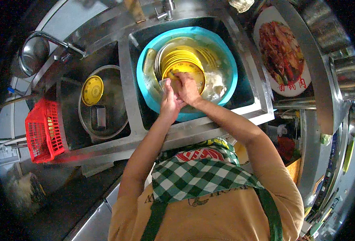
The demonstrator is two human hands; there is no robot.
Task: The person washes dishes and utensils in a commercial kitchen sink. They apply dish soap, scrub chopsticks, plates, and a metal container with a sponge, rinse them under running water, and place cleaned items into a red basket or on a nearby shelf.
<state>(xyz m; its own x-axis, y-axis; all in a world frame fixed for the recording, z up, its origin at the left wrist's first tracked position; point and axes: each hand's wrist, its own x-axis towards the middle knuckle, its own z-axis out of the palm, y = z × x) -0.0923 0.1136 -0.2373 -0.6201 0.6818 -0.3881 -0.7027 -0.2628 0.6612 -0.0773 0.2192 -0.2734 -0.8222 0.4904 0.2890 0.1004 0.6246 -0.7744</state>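
A light blue basin (232, 75) of cloudy water sits in the right sink, holding stacked yellow plates (183, 57). Over the front plate, my left hand (170, 101) grips a small clear, straight-edged container (163, 82), mostly hidden by the fingers. My right hand (189, 87) is against it with bent fingers; whether it holds anything is unclear. White-rimmed dishes (158, 61) stand left of the yellow stack, and a pale cloth-like thing (216, 80) lies in the water at right. In the left sink, a round pan (80, 111) holds a yellow plate (92, 90) and a small rectangular metal dish (98, 117).
A red plastic basket (41, 132) hangs at the left sink's outer edge. A curved faucet (49, 36) reaches over the left sink; another tap (165, 13) stands behind the basin. The steel sink rim (177, 135) runs between the basin and my apron.
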